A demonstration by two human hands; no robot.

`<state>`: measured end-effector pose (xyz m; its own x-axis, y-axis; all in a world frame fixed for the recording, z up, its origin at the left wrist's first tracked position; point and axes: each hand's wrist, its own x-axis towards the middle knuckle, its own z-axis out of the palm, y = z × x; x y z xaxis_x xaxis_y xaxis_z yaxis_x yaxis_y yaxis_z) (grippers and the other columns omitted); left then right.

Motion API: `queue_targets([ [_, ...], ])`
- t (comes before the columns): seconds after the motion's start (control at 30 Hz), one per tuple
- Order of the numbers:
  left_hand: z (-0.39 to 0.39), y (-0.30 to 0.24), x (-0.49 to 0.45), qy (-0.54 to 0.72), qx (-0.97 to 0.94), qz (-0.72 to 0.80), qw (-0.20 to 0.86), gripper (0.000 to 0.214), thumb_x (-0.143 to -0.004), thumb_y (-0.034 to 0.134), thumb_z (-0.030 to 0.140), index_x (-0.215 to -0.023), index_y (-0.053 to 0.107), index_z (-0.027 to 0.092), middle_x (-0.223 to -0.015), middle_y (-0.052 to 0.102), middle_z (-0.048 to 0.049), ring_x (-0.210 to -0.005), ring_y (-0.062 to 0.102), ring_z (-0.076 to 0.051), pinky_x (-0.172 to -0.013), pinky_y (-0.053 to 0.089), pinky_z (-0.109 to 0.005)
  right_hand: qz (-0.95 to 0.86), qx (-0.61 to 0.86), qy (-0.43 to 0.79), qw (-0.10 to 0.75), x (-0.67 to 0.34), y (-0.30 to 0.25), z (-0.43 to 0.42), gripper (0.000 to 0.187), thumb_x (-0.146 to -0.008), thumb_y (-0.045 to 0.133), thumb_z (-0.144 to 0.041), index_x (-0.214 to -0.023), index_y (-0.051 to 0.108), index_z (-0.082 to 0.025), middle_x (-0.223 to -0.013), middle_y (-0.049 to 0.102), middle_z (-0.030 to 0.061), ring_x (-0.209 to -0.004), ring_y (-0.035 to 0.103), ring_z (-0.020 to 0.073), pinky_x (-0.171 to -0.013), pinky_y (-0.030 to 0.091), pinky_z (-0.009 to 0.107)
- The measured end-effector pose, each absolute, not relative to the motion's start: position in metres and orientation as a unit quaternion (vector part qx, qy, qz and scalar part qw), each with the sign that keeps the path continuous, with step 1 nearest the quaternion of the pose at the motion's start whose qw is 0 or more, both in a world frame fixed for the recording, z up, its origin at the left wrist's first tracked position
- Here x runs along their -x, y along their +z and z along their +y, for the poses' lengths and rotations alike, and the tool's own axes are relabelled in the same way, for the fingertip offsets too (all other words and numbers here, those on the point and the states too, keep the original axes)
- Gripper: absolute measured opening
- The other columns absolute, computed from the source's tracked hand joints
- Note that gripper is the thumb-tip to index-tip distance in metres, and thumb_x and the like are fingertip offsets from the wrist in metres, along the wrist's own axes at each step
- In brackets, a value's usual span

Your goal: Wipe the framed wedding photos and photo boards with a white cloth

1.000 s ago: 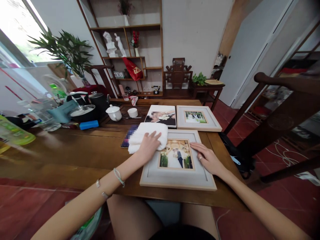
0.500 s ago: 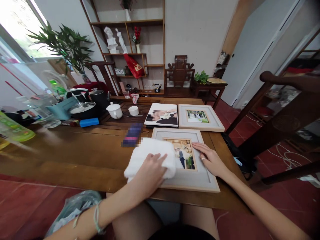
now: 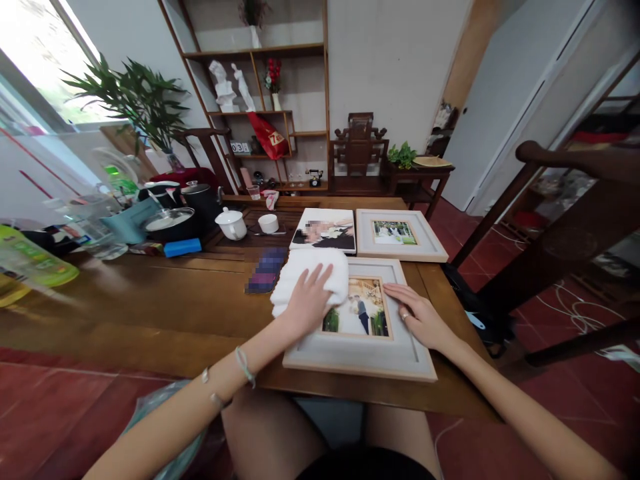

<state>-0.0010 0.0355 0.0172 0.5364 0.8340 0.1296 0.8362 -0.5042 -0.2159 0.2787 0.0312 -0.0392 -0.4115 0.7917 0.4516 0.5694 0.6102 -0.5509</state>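
Observation:
A light wooden picture frame (image 3: 360, 367) with a couple's photo lies flat in front of me at the table's edge. Spread over a folded white towel (image 3: 295, 270), the fingers of my left hand (image 3: 310, 300) press it onto the frame's upper left part. The towel hides that corner and overhangs the frame's left side. My right hand (image 3: 423, 320), wearing a ring, rests on the frame's right side with fingers stretched out, their tips by the photo's edge.
Behind lie a second frame (image 3: 403, 252) and a white-edged photo panel (image 3: 323, 230). A pixelated dark item (image 3: 265, 270) is left of the towel. A lidded white cup (image 3: 231, 224), small bowl (image 3: 269, 223), blue box (image 3: 183, 248) and bottles stand farther left. A wooden chair (image 3: 545, 247) is at right.
My left hand has slid the towel away from me, up along the frame's left side, uncovering its lower left corner. Its fingers are more stretched out. My right hand stays in place.

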Motion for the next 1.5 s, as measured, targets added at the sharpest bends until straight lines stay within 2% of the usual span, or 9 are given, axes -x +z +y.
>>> queue_targets([
  [0.23, 0.064, 0.018, -0.002, -0.022, 0.861, -0.485, 0.150, 0.030, -0.090, 0.054, 0.033, -0.103, 0.070, 0.011, -0.145, 0.040, -0.0196, -0.134, 0.037, -0.031, -0.107, 0.033, -0.047, -0.819, 0.415, 0.168, 0.359, -0.278, -0.039, 0.033, 0.057, -0.074, 0.042, -0.004, -0.124, 0.061, -0.022, -0.128, 0.061, 0.0077, -0.123, 0.053, 0.0248, -0.108, 0.039, 0.054],
  [0.5, -0.036, 0.040, -0.001, 0.043, 0.891, -0.446, 0.069, 0.030, -0.090, 0.050, 0.033, -0.092, 0.072, 0.012, -0.129, 0.054, -0.0250, -0.112, 0.058, -0.034, -0.088, 0.048, -0.044, -0.819, 0.411, 0.172, 0.361, -0.279, -0.038, 0.032, 0.058, -0.074, 0.044, -0.005, -0.127, 0.058, -0.025, -0.131, 0.060, 0.0062, -0.124, 0.052, 0.0252, -0.108, 0.039, 0.054],
  [0.57, -0.055, 0.041, 0.000, 0.041, 0.904, -0.424, 0.047, 0.031, -0.089, 0.051, 0.036, -0.093, 0.071, 0.013, -0.131, 0.053, -0.0235, -0.113, 0.057, -0.034, -0.089, 0.048, -0.045, -0.819, 0.414, 0.171, 0.358, -0.279, -0.039, 0.032, 0.059, -0.074, 0.044, -0.005, -0.127, 0.058, -0.025, -0.132, 0.059, 0.0059, -0.125, 0.052, 0.0251, -0.108, 0.038, 0.054],
  [0.67, -0.058, 0.032, 0.006, 0.009, 0.910, -0.413, 0.034, 0.031, -0.088, 0.053, 0.039, -0.095, 0.070, 0.013, -0.138, 0.047, -0.0220, -0.126, 0.047, -0.035, -0.100, 0.041, -0.047, -0.821, 0.416, 0.167, 0.354, -0.279, -0.039, 0.031, 0.059, -0.074, 0.043, -0.004, -0.127, 0.058, -0.024, -0.132, 0.059, 0.0066, -0.125, 0.052, 0.0250, -0.108, 0.038, 0.054],
  [0.77, -0.034, 0.021, 0.009, -0.019, 0.898, -0.437, 0.043, 0.036, -0.091, 0.049, 0.040, -0.092, 0.070, 0.010, -0.143, 0.040, -0.0241, -0.134, 0.037, -0.035, -0.108, 0.034, -0.046, -0.821, 0.414, 0.165, 0.357, -0.278, -0.039, 0.031, 0.058, -0.074, 0.043, -0.005, -0.127, 0.059, -0.023, -0.130, 0.060, 0.0071, -0.124, 0.052, 0.0254, -0.107, 0.039, 0.054],
  [0.93, 0.023, 0.016, -0.001, -0.033, 0.879, -0.470, 0.076, 0.043, -0.093, 0.046, 0.043, -0.099, 0.069, 0.008, -0.143, 0.038, -0.0247, -0.136, 0.032, -0.037, -0.108, 0.033, -0.046, -0.818, 0.409, 0.169, 0.367, -0.277, -0.039, 0.032, 0.057, -0.074, 0.044, -0.006, -0.125, 0.060, -0.024, -0.129, 0.061, 0.0068, -0.122, 0.054, 0.0256, -0.106, 0.040, 0.054],
  [1.13, 0.041, 0.015, -0.013, -0.009, 0.877, -0.463, 0.129, 0.039, -0.092, 0.048, 0.040, -0.100, 0.070, 0.008, -0.139, 0.045, -0.0248, -0.133, 0.037, -0.037, -0.107, 0.032, -0.049, -0.819, 0.412, 0.170, 0.361, -0.277, -0.039, 0.034, 0.059, -0.073, 0.041, -0.003, -0.126, 0.059, -0.024, -0.129, 0.061, 0.0059, -0.123, 0.053, 0.0241, -0.107, 0.040, 0.053],
  [1.33, -0.022, 0.031, -0.015, 0.026, 0.911, -0.405, 0.068, 0.034, -0.091, 0.048, 0.037, -0.095, 0.070, 0.010, -0.130, 0.053, -0.0254, -0.125, 0.049, -0.034, -0.102, 0.040, -0.043, -0.820, 0.412, 0.175, 0.357, -0.278, -0.038, 0.034, 0.058, -0.074, 0.043, -0.005, -0.126, 0.059, -0.025, -0.131, 0.060, 0.0057, -0.124, 0.052, 0.0251, -0.107, 0.039, 0.054],
  [1.5, -0.068, 0.030, -0.017, -0.022, 0.922, -0.385, 0.026, 0.031, -0.088, 0.054, 0.038, -0.100, 0.068, 0.013, -0.132, 0.053, -0.0233, -0.123, 0.051, -0.034, -0.100, 0.044, -0.041, -0.820, 0.417, 0.175, 0.352, -0.278, -0.037, 0.033, 0.059, -0.073, 0.043, -0.004, -0.126, 0.059, -0.024, -0.130, 0.060, 0.0058, -0.124, 0.052, 0.0245, -0.109, 0.038, 0.053],
])
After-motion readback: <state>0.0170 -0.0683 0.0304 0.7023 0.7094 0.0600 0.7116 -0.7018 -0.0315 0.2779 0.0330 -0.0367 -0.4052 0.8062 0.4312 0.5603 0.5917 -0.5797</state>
